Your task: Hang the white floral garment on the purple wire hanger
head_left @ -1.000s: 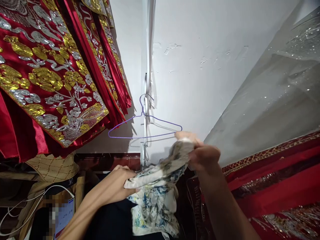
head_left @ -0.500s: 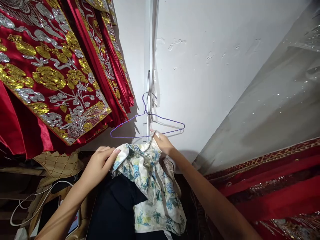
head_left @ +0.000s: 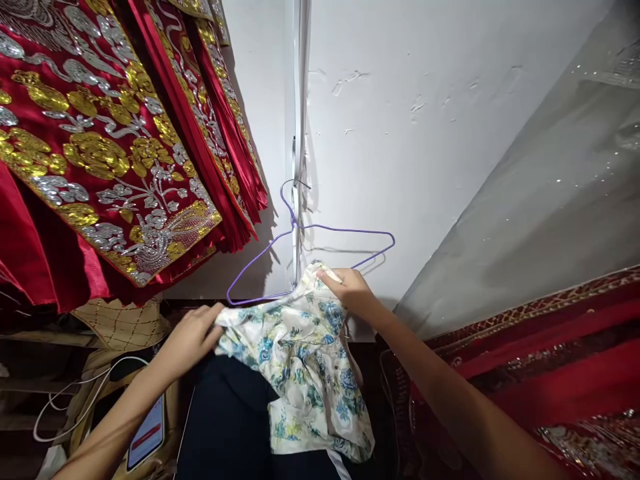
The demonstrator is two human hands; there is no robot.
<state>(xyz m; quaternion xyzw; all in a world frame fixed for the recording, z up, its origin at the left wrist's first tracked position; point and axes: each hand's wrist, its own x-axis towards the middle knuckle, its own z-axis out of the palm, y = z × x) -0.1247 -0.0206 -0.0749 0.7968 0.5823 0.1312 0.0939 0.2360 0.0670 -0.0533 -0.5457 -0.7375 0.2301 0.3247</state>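
Note:
A white floral top (head_left: 300, 360) with blue, green and yellow print hangs between my two hands, draped over a dark-clothed lap (head_left: 225, 413). My left hand (head_left: 195, 333) is closed on its upper left edge. Closed on the upper right edge is my right hand (head_left: 350, 290), thumb on top of the cloth. A purple wire hanger (head_left: 345, 230) hangs by its hook at a narrow white vertical strip (head_left: 297, 87) against the wall. It is tilted, left end lower, and the top and my right hand cover part of its bottom bar.
Red garments with gold and silver embroidery (head_left: 100, 153) hang at the left. A phone (head_left: 147, 433) and a white cable (head_left: 75, 387) lie on a tan bag or seat at lower left. Sheer sparkly fabric (head_left: 525, 220) and red cloth (head_left: 550, 373) stand at the right.
My hands have spread apart: the left moved slightly left and down, the right moved right. The top's upper edge is stretched wider, and the hanger has tilted with its right end higher.

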